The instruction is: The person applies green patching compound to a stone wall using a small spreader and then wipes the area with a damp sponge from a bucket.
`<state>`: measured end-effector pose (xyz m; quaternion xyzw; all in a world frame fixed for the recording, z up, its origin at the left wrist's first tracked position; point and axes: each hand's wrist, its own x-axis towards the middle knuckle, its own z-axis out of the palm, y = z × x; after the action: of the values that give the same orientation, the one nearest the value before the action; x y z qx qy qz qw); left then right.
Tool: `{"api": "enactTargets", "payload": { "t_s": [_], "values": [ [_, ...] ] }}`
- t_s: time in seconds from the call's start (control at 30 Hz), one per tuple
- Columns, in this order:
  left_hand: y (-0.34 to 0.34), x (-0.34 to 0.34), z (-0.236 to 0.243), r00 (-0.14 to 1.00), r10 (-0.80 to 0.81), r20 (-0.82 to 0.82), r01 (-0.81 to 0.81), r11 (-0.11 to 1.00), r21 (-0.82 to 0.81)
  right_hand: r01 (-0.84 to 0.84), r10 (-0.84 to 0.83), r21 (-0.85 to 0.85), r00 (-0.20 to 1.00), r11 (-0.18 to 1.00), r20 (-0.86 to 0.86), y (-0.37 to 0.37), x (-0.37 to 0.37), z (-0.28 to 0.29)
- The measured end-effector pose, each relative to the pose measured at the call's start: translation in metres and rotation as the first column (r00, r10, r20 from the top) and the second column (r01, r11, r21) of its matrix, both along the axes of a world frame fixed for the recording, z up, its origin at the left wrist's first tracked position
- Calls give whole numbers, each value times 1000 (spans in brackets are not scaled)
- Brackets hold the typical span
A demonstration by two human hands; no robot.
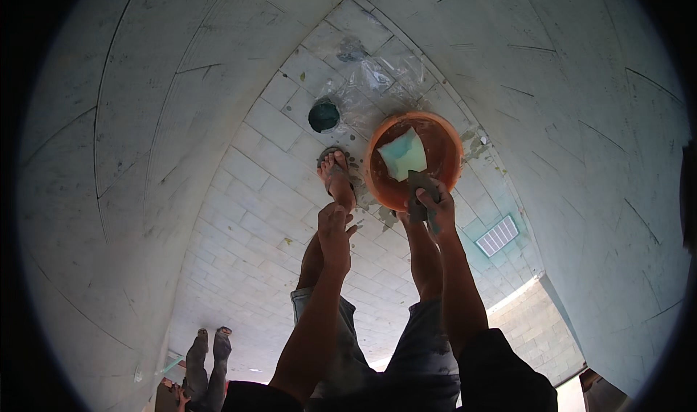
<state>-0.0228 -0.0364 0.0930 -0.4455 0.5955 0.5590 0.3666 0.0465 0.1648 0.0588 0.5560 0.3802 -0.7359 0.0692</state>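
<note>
My right hand [438, 203] grips a flat grey-green spreader-like piece [416, 194], held upright over the near rim of a round orange basin [458, 140]. Inside the basin lies a pale green, roughly square sponge-like slab [404, 156], its upper part darker. Brownish liquid seems to surround it. My left hand [335, 230] hangs in front of my left shin, fingers loosely bent and thumb apart, with nothing seen in it. A small round container [324, 114] with dark green contents stands on the floor beyond my left foot.
Crumpled clear plastic sheeting [377, 78] covers the tiled floor toward the far corner. Tall pale walls [131, 158] close in on both sides. To the right of my legs is a pale rectangular grate [497, 236]. Another person's legs [207, 361] show at lower left.
</note>
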Motion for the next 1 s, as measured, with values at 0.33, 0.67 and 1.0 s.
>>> {"api": "enactTargets", "payload": {
  "t_s": [0.33, 0.67, 1.0],
  "values": [
    [6, 27, -5, 997, 69, 32, -67, 996, -53, -271, 274, 137, 962, 953, -2, -13, -15, -9],
    [-13, 36, -5, 982, 186, 20, -184, 980, -70, -585, 691, 658, 710, 473, 134, -86, -145, -124],
    [-17, 26, -14, 969, 232, -79, -235, 972, -25, -362, 444, 491, 894, 792, -57, -80, -156, -235]
  ]
}}
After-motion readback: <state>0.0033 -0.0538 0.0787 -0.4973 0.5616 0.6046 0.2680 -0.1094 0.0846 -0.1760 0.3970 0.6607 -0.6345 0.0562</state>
